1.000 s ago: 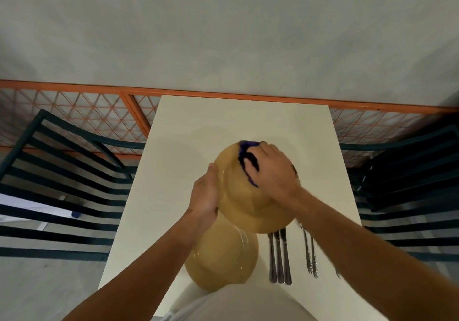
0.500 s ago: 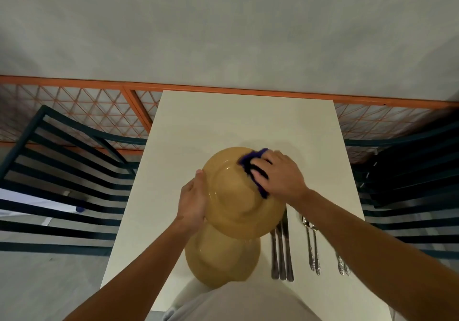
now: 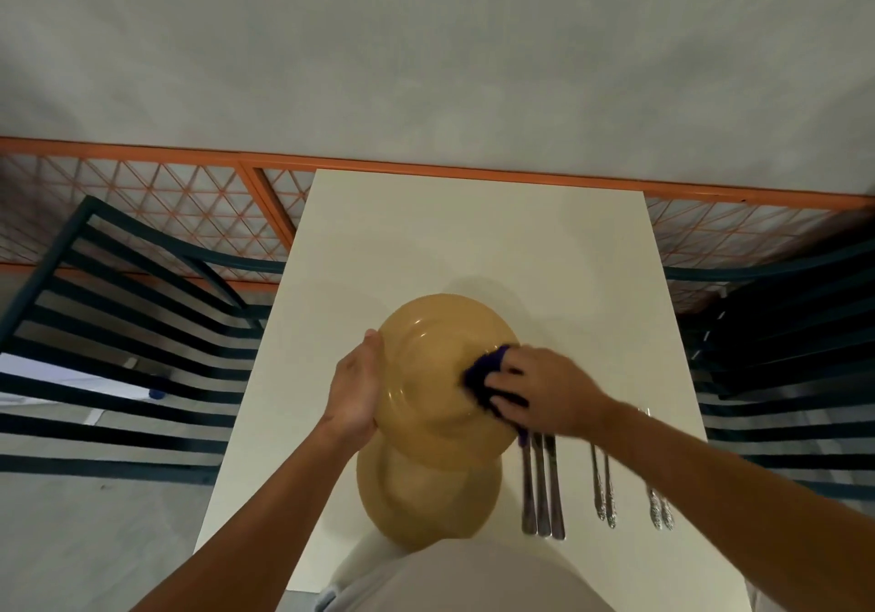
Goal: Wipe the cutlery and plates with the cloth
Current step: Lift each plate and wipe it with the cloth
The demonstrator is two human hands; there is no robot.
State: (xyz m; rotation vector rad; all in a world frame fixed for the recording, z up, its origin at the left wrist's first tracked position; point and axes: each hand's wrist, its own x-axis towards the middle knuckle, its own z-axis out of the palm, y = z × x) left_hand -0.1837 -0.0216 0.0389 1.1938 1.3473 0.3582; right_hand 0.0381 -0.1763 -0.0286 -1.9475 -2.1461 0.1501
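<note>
While hands wipe, 2 plates (image 3: pixel 428 374), 1 cloth (image 3: pixel 484 371), 7 utensils (image 3: pixel 542 488)

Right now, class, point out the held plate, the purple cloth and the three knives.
held plate (image 3: pixel 428 374): head view, on its bare centre.
purple cloth (image 3: pixel 482 371): head view, on the fold ahead of the fingers.
three knives (image 3: pixel 542 493): head view, on the middle knife's handle.

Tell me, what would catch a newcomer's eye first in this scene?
Probably the tan plate held up over the middle of the white table, the left hand gripping its edge while the right hand presses a purple cloth onto it. A second tan plate lies beneath, with cutlery lined up to its right.
</note>
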